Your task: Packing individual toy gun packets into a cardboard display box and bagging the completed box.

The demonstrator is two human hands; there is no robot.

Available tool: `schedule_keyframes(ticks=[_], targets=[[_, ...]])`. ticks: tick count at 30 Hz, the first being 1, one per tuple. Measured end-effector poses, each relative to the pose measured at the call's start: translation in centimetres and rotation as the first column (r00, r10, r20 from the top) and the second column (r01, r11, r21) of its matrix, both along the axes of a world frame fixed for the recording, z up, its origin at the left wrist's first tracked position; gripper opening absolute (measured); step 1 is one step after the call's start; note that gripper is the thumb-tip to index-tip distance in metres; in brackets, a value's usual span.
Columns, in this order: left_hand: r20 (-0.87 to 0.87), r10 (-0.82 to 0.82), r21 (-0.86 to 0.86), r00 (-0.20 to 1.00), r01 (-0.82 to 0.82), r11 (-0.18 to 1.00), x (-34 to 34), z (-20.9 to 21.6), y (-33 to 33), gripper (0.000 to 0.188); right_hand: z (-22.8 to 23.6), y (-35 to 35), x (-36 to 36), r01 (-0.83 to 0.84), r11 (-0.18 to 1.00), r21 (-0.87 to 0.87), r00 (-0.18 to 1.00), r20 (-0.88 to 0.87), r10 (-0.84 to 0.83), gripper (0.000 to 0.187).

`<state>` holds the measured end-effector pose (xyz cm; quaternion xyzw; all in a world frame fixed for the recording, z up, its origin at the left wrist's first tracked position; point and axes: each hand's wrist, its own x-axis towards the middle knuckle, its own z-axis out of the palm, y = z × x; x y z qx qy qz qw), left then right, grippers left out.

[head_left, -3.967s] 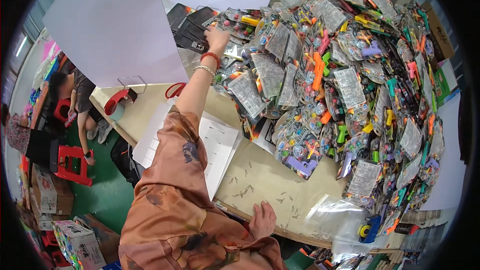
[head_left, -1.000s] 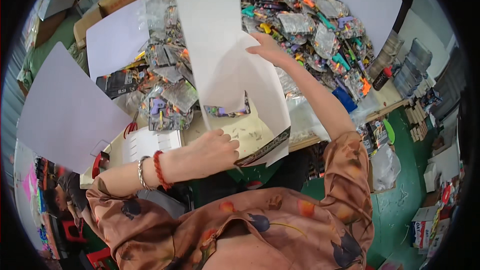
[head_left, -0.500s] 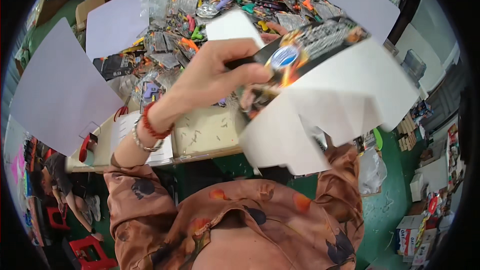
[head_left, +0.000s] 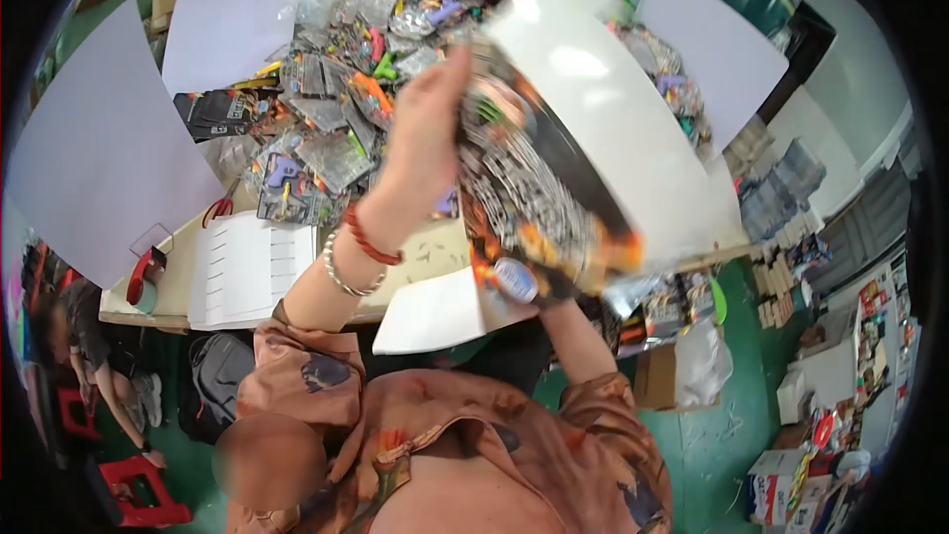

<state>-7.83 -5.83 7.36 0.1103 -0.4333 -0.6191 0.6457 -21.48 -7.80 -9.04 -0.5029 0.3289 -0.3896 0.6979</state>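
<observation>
A printed cardboard display box point(head_left: 539, 193), partly folded, is tilted in the air before me. Its outside is black with flame-coloured print, and its bare side shows as a large white panel point(head_left: 583, 59). Against the left edge of the printed face lies my left hand point(head_left: 425, 133), upright and smeared by motion, so its grip is unclear. Below, at the lower edge of the box, my right hand point(head_left: 561, 302) supports it, with most of the fingers hidden behind the card. One white flap point(head_left: 430, 316) sticks out at lower left, over the table's front edge.
A pile of carded toy packs point(head_left: 336, 89) covers the far table. White boards point(head_left: 109, 158) stand at left and right. Red scissors point(head_left: 219, 208), lined paper point(head_left: 237, 272) and a tape roll point(head_left: 146, 282) lie at left. A person point(head_left: 104, 366) sits beyond, near red stools point(head_left: 143, 489).
The box has turned from slanting up to the right to slanting down to the right, its printed face now more toward me. My left hand has swung upright along its edge; my right forearm has come into view.
</observation>
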Motion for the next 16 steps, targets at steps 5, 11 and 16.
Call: schedule_keyframes(ticks=[5, 11, 16], targets=[[-0.217, 0.003, 0.315, 0.976, 0.067, 0.947, 7.6, -6.3, -3.3, 0.033, -4.5, 0.6, 1.1, 0.058, 0.977, 0.204, 0.997, 0.029, -0.065, 0.042], [-0.566, -0.348, 0.209, 0.747, 0.538, 0.816, 11.1, -22.5, -2.4, 0.024, -8.2, -0.2, -0.8, 0.104, 0.905, 0.412, 0.990, 0.042, -0.133, 0.043], [-0.547, 0.161, 0.668, 0.822, 0.312, 0.675, 7.8, -20.3, 7.2, 0.040, -12.8, -0.8, -3.7, 0.103, 0.928, 0.358, 0.990, -0.123, -0.062, 0.051]])
